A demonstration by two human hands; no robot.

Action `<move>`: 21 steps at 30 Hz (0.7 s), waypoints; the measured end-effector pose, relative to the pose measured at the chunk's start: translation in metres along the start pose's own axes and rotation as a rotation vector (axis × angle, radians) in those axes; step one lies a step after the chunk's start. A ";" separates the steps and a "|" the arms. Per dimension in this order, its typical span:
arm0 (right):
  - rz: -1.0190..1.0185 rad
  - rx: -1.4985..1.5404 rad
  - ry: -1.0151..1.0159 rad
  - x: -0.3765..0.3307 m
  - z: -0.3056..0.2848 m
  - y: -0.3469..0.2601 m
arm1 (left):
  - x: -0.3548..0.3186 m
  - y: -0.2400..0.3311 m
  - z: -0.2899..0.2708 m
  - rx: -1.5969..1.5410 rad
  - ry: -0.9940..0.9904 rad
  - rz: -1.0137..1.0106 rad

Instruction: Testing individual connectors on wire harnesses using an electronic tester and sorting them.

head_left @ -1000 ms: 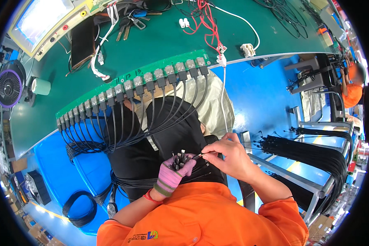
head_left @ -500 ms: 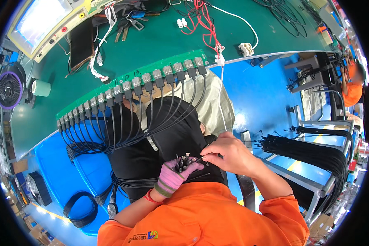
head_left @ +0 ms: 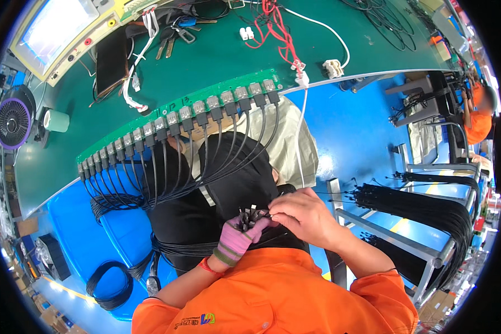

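Low over my lap, my left hand (head_left: 235, 240) wears a pink glove with striped cuff and is closed around a bundle of black cable ends (head_left: 247, 218), their plugs pointing up. My bare right hand (head_left: 304, 214) is right beside it, fingertips pinched on one black cable end at the bundle's right side; the fingers partly hide it. A white cable (head_left: 299, 133) hangs from the bench edge down to behind my right hand. Ahead, a long green circuit board (head_left: 206, 94) holds a row of metal sockets, with black cables (head_left: 217, 167) plugged in and drooping together to the left.
On the green bench (head_left: 206, 55) lie a phone (head_left: 111, 64), keys (head_left: 166, 42), red wires (head_left: 281, 33) and a yellowish instrument (head_left: 55, 33). A purple fan (head_left: 14, 122) stands left. Black cables (head_left: 417, 206) hang over a metal rack (head_left: 395, 236) at right. Another person (head_left: 479, 122) sits far right.
My right hand has shifted slightly left and down, closer against the bundle. The white cable now hangs slacker, and its connector at the bench edge has shifted a little. My left hand is nearly still.
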State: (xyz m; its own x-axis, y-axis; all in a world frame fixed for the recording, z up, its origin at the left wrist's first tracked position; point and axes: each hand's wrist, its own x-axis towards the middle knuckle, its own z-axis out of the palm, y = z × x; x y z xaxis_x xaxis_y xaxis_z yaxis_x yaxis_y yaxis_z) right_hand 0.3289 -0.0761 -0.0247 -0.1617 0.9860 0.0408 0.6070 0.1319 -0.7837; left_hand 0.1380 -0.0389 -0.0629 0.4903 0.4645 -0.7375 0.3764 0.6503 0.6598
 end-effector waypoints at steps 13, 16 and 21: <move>0.120 -0.040 0.101 0.004 0.023 0.001 | 0.007 -0.039 -0.004 -0.554 0.055 0.276; 0.165 0.010 0.061 0.008 0.021 -0.005 | 0.003 -0.039 -0.003 -0.504 0.086 0.272; 0.088 -0.044 0.052 0.010 0.018 -0.007 | -0.001 -0.030 -0.001 -0.432 0.108 0.225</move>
State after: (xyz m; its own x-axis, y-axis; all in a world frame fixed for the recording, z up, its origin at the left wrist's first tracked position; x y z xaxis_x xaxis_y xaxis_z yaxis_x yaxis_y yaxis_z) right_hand 0.3096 -0.0688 -0.0300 -0.0663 0.9978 0.0065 0.6505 0.0482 -0.7580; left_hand 0.1253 -0.0578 -0.0822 0.4295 0.6668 -0.6090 -0.1009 0.7056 0.7014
